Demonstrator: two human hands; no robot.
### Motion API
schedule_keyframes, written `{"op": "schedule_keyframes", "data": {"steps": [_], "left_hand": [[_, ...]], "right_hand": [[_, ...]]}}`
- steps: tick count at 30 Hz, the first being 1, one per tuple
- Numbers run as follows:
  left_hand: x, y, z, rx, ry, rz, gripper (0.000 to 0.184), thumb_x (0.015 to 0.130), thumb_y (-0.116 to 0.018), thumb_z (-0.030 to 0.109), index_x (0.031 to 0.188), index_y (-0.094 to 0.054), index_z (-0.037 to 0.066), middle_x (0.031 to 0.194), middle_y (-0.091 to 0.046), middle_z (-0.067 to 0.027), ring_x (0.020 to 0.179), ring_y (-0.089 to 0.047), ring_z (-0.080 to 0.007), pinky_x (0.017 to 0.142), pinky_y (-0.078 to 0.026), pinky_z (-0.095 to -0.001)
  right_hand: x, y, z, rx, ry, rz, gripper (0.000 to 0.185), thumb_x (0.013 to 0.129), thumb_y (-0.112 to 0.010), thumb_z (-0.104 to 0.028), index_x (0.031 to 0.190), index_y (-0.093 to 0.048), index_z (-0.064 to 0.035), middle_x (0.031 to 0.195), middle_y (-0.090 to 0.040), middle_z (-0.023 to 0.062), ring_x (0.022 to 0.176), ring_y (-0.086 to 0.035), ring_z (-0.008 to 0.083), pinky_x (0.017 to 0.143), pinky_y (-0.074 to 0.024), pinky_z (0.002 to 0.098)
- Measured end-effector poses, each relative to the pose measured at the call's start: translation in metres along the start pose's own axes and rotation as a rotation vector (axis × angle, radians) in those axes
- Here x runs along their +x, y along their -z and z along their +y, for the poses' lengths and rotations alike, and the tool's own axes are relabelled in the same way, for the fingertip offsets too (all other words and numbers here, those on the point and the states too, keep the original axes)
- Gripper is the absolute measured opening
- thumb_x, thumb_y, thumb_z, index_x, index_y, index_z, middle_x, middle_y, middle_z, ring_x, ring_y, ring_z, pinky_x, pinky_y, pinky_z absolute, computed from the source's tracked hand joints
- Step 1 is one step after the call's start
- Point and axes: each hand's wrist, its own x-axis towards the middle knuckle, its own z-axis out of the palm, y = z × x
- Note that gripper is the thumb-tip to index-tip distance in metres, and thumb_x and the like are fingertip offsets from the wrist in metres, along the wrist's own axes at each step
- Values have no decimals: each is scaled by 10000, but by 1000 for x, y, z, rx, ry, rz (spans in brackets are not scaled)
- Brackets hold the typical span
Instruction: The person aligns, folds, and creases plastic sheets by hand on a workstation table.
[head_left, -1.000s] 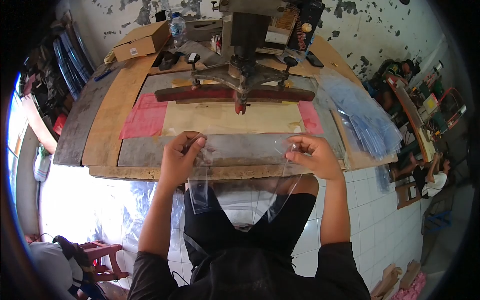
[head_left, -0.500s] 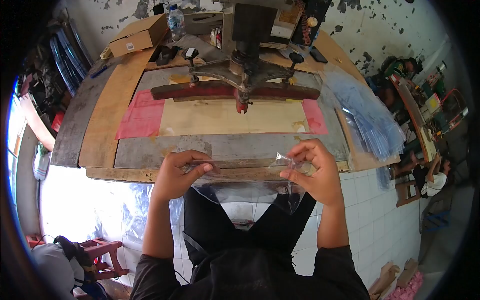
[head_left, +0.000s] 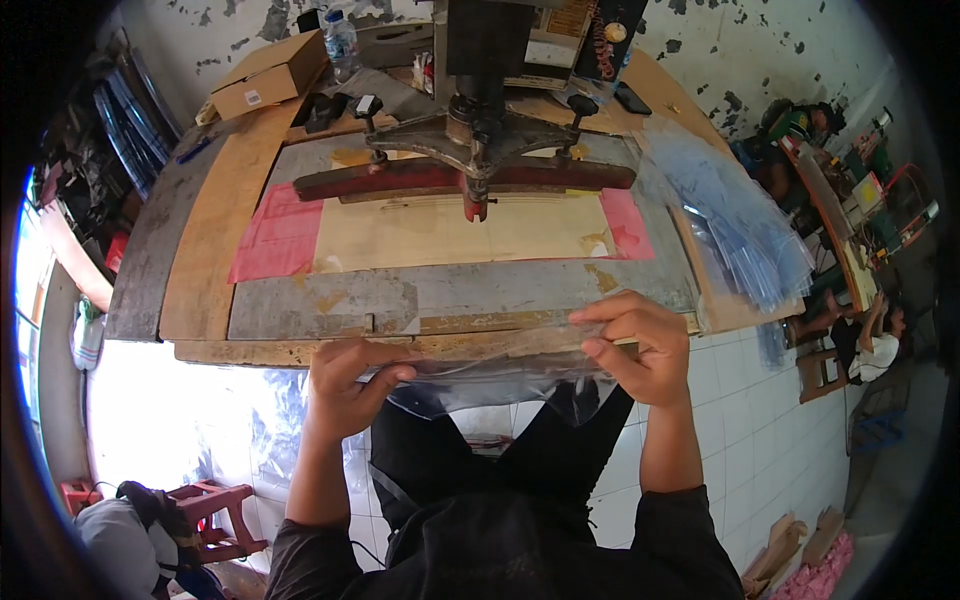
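Note:
A clear plastic sheet (head_left: 490, 372) hangs stretched between my hands, just in front of the table's front edge and over my lap. My left hand (head_left: 352, 385) pinches its left end between thumb and fingers. At the right end, my right hand (head_left: 640, 348) grips the sheet the same way. Beyond them is a press with a red bar (head_left: 400, 183), raised over a cream pad (head_left: 460, 235) with pink ends.
A pile of clear plastic sheets (head_left: 735, 235) covers the table's right side. A cardboard box (head_left: 268, 78), a bottle (head_left: 341, 45) and a phone (head_left: 631, 98) are at the back. Two other people are at the right. A red stool (head_left: 215, 520) stands at lower left.
Both hands have come down and nearer to my body from above the table's front part. The sheet is now drawn into a flatter, narrower band between them.

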Motion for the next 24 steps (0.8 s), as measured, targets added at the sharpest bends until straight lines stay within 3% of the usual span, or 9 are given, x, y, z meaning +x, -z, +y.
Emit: {"op": "schedule_keyframes", "data": {"steps": [4,6,10,15,16,18,24], "left_hand": [[-2,-1,-2,-49,-2,16,225,874,-869,237,869,-738,55,798,-774,-83,720,-749,-228,674,-548,-338],[1,2,-3,-17,-82,-29,127,862,-843,71,955,-758,51,853,-806,-105,715,-779,-236,669,-580,-316],[1,-2,-5,-95,-48,-47,88,920,-799,88,972,-749,38,879,-816,-107,785,-804,-236,704,-599,-308],[-2,-2,-9,-237,101,-104,111,998,-728,95,974,-727,-13,916,-819,-140,871,-813,-242,798,-628,-331],[-4,-6,-11,-238,99,-104,111,998,-728,95,974,-727,-13,916,-819,-140,871,-813,-242,798,-628,-331],[-8,-16,-13,-323,185,64,282,955,-819,294,892,-743,30,743,-731,-67,661,-678,-156,642,-505,-290],[-7,-14,-11,-240,145,25,222,955,-813,239,922,-760,26,764,-747,-79,707,-709,-159,669,-521,-294]], "right_hand": [[-7,-1,0,182,-195,67,191,862,-884,-97,825,-717,-13,994,-794,129,894,-745,170,724,-544,282],[-8,0,0,196,-283,49,168,897,-837,-23,833,-689,23,930,-746,139,864,-730,173,786,-554,295],[-12,-5,2,304,-345,117,162,898,-852,-58,833,-718,6,961,-785,118,842,-695,116,747,-521,254],[-15,-11,-3,342,-268,240,229,908,-848,-64,1068,-695,-6,984,-789,109,849,-703,117,750,-515,242],[-13,-10,-5,341,-266,241,229,908,-848,-64,1068,-695,-6,984,-789,109,849,-703,117,750,-515,242],[-10,-8,-10,385,-385,204,316,916,-839,-51,1178,-669,0,988,-792,104,872,-724,124,753,-521,239],[-7,-5,-8,270,-506,135,290,940,-809,-36,1193,-684,30,993,-787,106,909,-745,140,805,-552,256]]}}
